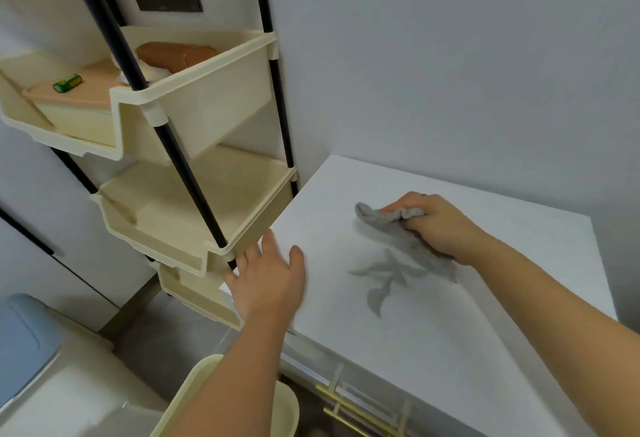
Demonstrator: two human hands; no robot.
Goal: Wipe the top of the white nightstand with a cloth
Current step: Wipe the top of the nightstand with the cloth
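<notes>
White nightstand (485,332) — top surface. Grey cloth (394,225) — bunched in the fisted right hand (436,225), trailing beneath it onto the mid-top. Left hand (268,284) — open, flat, empty, at the left edge.

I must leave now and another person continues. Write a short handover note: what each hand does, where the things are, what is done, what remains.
Right hand: closed on the grey cloth, with the cloth on the nightstand top, near the middle toward the back wall.
Left hand: open, holds nothing, resting at the left edge of the top, beside the cream shelf rack.
Done: wiping has begun; how much is already wiped cannot be told from the picture.
Left: wipe the whole top, including the front area and the corners.
</notes>
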